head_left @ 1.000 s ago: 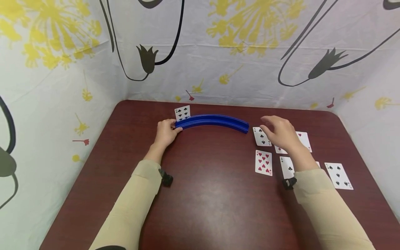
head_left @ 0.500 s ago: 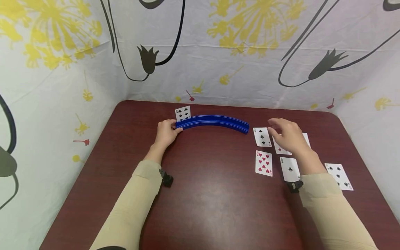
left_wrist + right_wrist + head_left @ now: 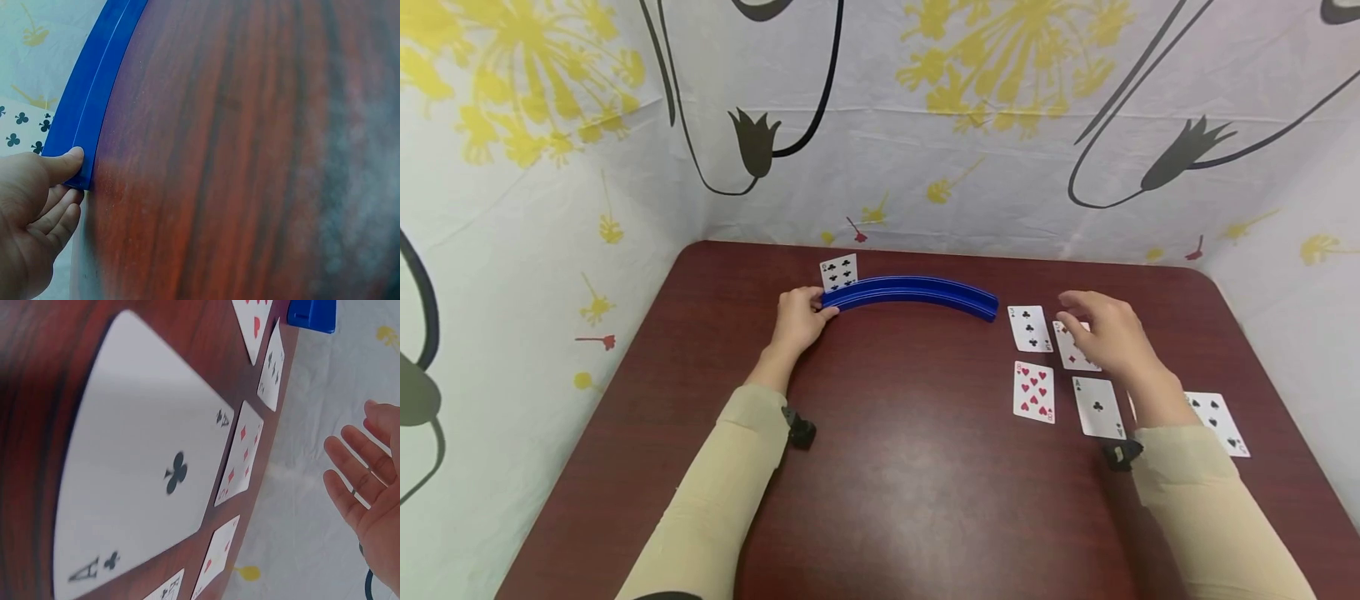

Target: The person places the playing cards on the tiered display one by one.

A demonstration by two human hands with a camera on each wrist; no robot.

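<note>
In the head view my left hand pinches the left end of a blue curved card holder. The left wrist view has the thumb on top of that end and the fingers below. A clubs card stands in the holder's left part. Over on the right, my right hand hovers above face-up cards, holding nothing, its fingers relaxed. Nearest to it lie the five of diamonds, a clubs card and the ace of clubs. The right wrist view shows its palm and loosely extended fingers.
A hearts card lies in front of the clubs card, and a spades card farther right. A king and another red card show in the right wrist view. A patterned cloth hangs behind the dark red table.
My right hand has drawn back to the right and slightly toward me, uncovering the clubs card and the five of diamonds. My left hand and the card holder stay where they were.
</note>
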